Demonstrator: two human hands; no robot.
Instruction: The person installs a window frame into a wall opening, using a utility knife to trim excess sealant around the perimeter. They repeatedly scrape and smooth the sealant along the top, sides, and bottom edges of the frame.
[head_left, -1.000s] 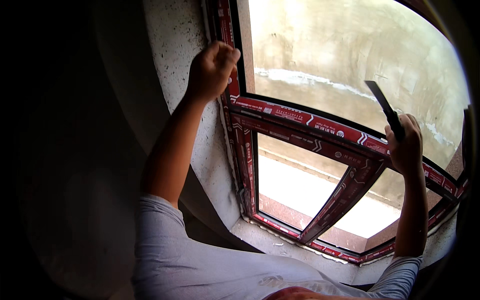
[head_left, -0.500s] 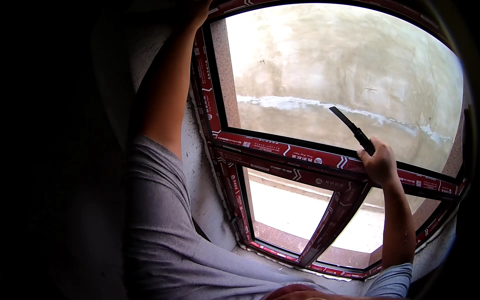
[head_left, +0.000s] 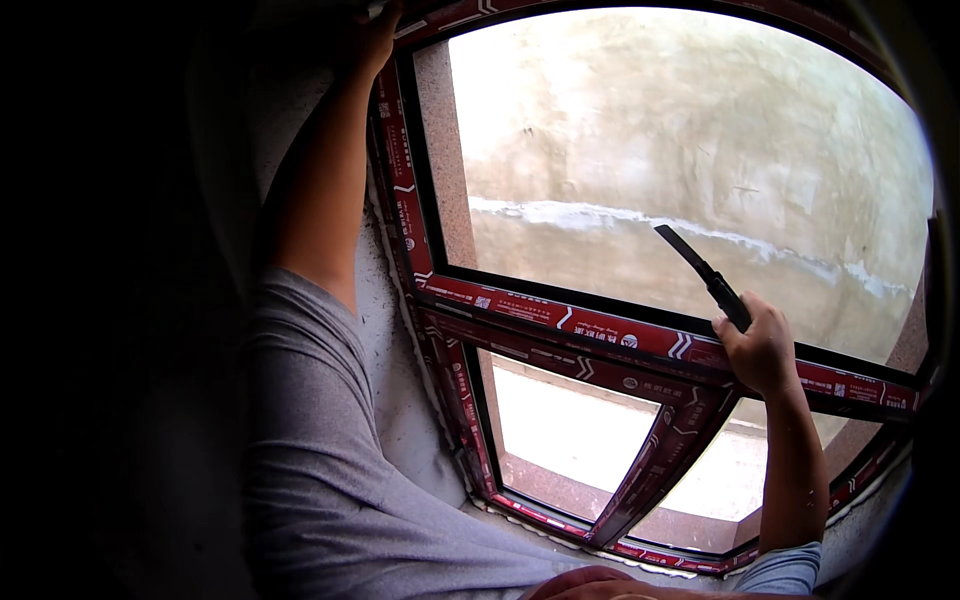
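Head view looking down and out at a window frame covered in red protective tape; the right hand sits on the horizontal bar of that frame, over on the right, with its fingers curled tight around the handle of a dark scraper; the thin flat blade sticks up and to the left from the fist, in front of the big upper pane, and I honestly can't tell if the tip is touching the glass or just hovering near it.

The left hand is way up at the top left, reaching to the upper corner of the frame beside the rough plaster wall; only the back of it shows at the picture's edge, so can't tell whether the fingers are spread or gripping anything; the arm runs straight up along the left upright of the frame, grey sleeve at the shoulder.

Below the bar there's two smaller panes split by a slanted taped bar; outside, a stained concrete wall on the far side.
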